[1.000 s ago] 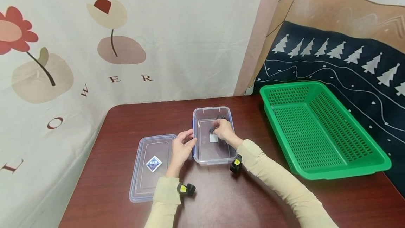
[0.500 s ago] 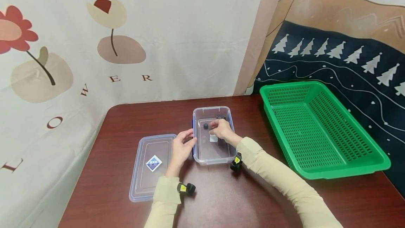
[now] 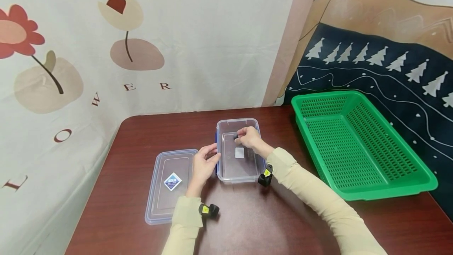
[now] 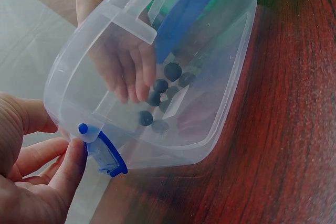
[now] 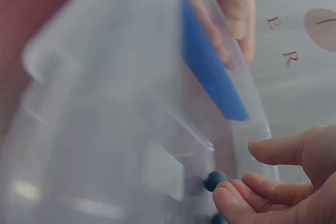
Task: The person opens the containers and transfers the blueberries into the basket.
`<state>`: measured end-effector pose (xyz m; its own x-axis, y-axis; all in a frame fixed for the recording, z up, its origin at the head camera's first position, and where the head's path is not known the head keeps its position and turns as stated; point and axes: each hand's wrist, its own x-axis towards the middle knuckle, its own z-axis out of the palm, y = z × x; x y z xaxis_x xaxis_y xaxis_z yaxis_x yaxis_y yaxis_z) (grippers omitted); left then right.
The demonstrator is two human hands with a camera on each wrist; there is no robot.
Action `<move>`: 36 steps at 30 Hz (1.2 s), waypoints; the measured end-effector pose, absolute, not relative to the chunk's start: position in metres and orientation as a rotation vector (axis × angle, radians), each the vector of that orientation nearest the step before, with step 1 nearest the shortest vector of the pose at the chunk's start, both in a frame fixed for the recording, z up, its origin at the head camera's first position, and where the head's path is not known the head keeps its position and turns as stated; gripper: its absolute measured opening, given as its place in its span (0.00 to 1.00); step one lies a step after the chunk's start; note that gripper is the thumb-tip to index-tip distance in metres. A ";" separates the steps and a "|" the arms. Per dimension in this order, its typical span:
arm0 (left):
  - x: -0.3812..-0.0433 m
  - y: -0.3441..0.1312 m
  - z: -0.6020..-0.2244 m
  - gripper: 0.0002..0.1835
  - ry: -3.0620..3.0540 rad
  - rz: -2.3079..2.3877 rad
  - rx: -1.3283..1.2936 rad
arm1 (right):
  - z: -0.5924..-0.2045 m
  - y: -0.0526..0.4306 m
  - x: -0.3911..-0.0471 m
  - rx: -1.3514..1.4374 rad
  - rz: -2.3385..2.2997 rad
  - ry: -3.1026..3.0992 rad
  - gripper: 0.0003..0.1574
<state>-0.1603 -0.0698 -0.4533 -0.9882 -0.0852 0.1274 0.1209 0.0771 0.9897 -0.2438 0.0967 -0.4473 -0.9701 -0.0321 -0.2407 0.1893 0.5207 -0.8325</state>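
Right hand (image 3: 249, 137) reaching into rectangular clear plastic box (image 3: 230, 167); thumb and fingers spread. Small round dark-blue balls (image 4: 160, 86) inside box, just beside right fingertips. White rectangular label (image 3: 239, 152) on box floor, on near side of right hand. Left hand (image 3: 203, 164) touching box's outer wall at blue plastic latch (image 4: 107, 153); thumb and fingers apart. Rectangular clear plastic lid (image 3: 172, 202) left of left hand, partly hidden by it. Rectangular green plastic basket (image 3: 359, 152) right of right hand.

There are one box (image 3: 238, 179), one lid (image 3: 170, 200), one basket (image 3: 354, 152) and at least four dark balls (image 4: 172, 71).
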 end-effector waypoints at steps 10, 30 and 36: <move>-0.161 -0.071 -0.455 0.18 -2.191 -2.020 -0.040 | -0.442 0.098 -0.256 0.187 -1.349 2.546 0.23; -0.161 -0.069 -0.455 0.17 -2.194 -2.016 -0.035 | -0.450 0.089 -0.266 0.218 -1.254 2.597 0.19; -0.161 -0.070 -0.455 0.18 -2.197 -2.026 -0.037 | -0.457 0.089 -0.272 0.240 -1.268 2.587 0.17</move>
<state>-0.1614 -0.0700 -0.4552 -0.9881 -0.0850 0.1281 0.1208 0.0862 0.9889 -0.2717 0.0885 -0.4572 -0.9553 0.0374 -0.2934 0.2547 0.6080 -0.7520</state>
